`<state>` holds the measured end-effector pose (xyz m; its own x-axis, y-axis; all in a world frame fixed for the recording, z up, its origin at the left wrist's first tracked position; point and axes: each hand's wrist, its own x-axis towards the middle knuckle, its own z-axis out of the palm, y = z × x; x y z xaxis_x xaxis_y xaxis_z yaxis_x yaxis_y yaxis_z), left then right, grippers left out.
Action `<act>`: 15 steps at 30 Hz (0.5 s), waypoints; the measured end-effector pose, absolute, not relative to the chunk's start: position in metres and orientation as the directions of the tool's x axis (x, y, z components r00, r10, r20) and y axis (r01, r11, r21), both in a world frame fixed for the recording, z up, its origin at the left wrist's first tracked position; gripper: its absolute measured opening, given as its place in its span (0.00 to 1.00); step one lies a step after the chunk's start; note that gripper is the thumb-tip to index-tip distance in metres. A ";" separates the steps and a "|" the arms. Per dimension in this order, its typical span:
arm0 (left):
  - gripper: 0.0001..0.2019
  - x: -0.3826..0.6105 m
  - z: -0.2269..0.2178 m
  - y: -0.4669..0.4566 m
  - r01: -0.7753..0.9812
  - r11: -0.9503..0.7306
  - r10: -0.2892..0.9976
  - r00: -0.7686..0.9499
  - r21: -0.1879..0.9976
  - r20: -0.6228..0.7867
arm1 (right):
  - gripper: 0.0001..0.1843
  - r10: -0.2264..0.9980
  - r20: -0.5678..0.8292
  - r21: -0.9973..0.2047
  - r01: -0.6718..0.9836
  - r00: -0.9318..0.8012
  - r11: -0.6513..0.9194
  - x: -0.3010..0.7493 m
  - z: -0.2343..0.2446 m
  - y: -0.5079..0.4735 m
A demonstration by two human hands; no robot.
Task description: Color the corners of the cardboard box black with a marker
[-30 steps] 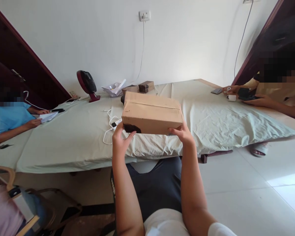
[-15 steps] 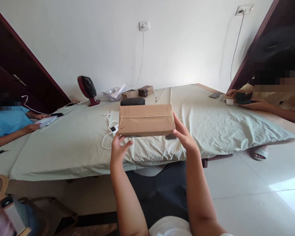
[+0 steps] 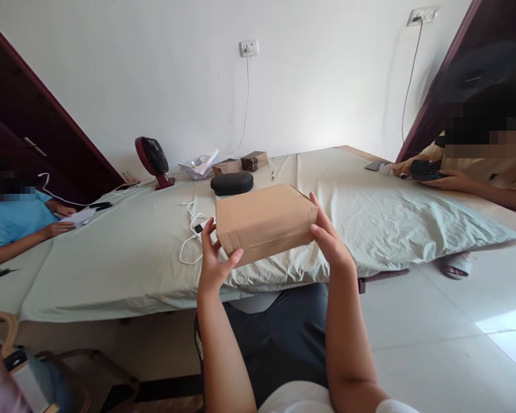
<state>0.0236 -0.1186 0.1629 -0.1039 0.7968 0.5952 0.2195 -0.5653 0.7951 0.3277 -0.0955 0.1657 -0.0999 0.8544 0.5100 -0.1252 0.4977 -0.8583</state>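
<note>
A brown cardboard box (image 3: 264, 221) is held up above the near edge of the cloth-covered table, tilted so that its broad top and its near side show. My left hand (image 3: 217, 261) grips its left end, thumb at the near lower corner and fingers at the left side. On the right end, my right hand (image 3: 329, 238) has its thumb against the near side and its fingers behind the corner. Behind the box lies a black oval case (image 3: 232, 183). White cable (image 3: 190, 252) and a small white device lie left of the box, partly behind my left hand.
At the back stand a dark red fan (image 3: 153, 163), a plastic tray (image 3: 199, 166) and two small cardboard boxes (image 3: 253, 160). One person (image 3: 21, 221) sits at the left with papers (image 3: 81, 217). Another person (image 3: 494, 178) at the right handles a dark object (image 3: 425, 171).
The box has turned in my hands: its broad face now shows and its left end has dropped lower. The black case behind it is more exposed.
</note>
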 end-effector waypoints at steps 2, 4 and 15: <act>0.56 0.022 0.165 -0.121 0.294 -0.649 0.727 -0.030 0.702 0.686 | 0.43 0.904 0.427 -0.895 -0.159 -0.030 0.417 0.326 0.162 -0.095; 0.57 0.020 0.167 -0.124 0.343 -0.674 0.705 0.033 0.654 0.709 | 0.43 0.942 0.336 -0.924 -0.194 -0.001 0.330 0.326 0.158 -0.095; 0.61 0.020 0.171 -0.143 0.167 -0.462 0.886 0.036 0.871 0.463 | 0.62 0.833 0.489 -0.870 -0.074 -0.259 0.488 0.355 0.158 -0.105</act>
<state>0.0198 -0.1429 0.1707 0.0361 0.8857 0.4629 0.1670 -0.4620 0.8710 0.3551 -0.1048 0.1578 -0.2594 0.8326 0.4894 -0.0738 0.4881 -0.8696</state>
